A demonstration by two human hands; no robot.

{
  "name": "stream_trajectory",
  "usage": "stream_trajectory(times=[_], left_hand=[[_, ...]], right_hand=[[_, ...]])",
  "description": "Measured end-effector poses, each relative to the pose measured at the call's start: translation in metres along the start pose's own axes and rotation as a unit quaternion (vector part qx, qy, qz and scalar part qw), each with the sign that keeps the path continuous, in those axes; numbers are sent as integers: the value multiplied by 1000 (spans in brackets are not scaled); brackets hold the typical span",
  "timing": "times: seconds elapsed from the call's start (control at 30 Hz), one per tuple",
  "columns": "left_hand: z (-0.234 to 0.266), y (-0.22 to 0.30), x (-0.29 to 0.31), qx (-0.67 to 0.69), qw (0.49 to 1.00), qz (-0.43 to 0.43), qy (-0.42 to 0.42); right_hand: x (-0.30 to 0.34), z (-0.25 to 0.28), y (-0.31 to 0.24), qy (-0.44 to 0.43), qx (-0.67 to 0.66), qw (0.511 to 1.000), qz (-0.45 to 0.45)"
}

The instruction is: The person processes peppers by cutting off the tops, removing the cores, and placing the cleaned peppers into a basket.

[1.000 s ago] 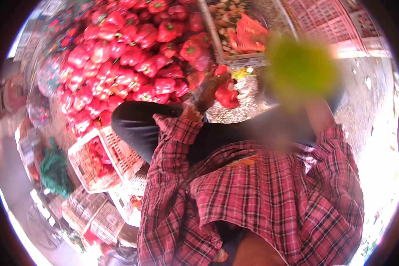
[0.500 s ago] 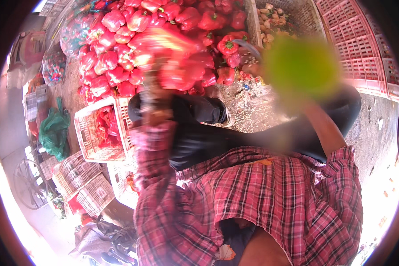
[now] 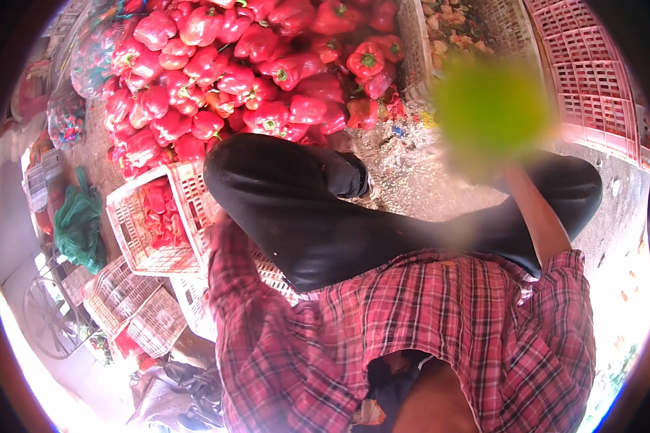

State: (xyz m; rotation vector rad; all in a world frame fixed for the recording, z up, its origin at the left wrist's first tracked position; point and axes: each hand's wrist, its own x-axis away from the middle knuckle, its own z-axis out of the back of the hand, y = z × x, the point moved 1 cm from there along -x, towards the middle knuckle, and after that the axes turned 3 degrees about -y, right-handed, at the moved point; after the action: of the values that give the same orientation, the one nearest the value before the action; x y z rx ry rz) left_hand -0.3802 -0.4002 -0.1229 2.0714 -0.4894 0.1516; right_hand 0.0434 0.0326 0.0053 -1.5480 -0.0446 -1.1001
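My left forearm, in a pink plaid sleeve [image 3: 231, 252], reaches down beside my bent left knee [image 3: 249, 169]. The left hand is at the side of a white plastic crate [image 3: 146, 263] with red pepper pieces [image 3: 162, 213] inside; its fingers are hidden, so I cannot tell what it holds. My right forearm [image 3: 538, 209] reaches up over my right leg, and a blurred green patch [image 3: 492, 112] covers the hand. A large heap of red bell peppers [image 3: 227, 68] lies in front of me.
A crate of pale scraps [image 3: 509, 32] stands at the far right, beside stacked red crates [image 3: 596, 79]. Pale seeds [image 3: 404, 180] litter the ground between my legs. At left are a green mesh bag [image 3: 79, 224], more crates [image 3: 141, 310] and a spoked wheel [image 3: 50, 307].
My left hand, blurred with something red over the pepper heap before, has come down beside the crate. A curved grey blade-like thing near my right hand no longer shows. The view has shifted slightly.
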Motion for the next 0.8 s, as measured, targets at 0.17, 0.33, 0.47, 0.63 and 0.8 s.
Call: stream_trajectory(times=[0.17,0.33,0.47,0.63,0.8], left_hand=[[-46,-122,-53,-182,977,106,31],[-83,-163,-73,-433,898,80,-1],[-154,-134,-94,-524,841,-62,-119],[-348,-25,34,-426,832,-120,-336],[-452,-39,147,-498,741,-119,-435]], right_hand=[[23,-10,-32,40,63,997,-24],[46,-11,-66,24,23,997,-73],[10,9,-17,-14,204,942,265],[29,-17,-74,98,252,854,445],[62,2,-114,101,267,860,424]])
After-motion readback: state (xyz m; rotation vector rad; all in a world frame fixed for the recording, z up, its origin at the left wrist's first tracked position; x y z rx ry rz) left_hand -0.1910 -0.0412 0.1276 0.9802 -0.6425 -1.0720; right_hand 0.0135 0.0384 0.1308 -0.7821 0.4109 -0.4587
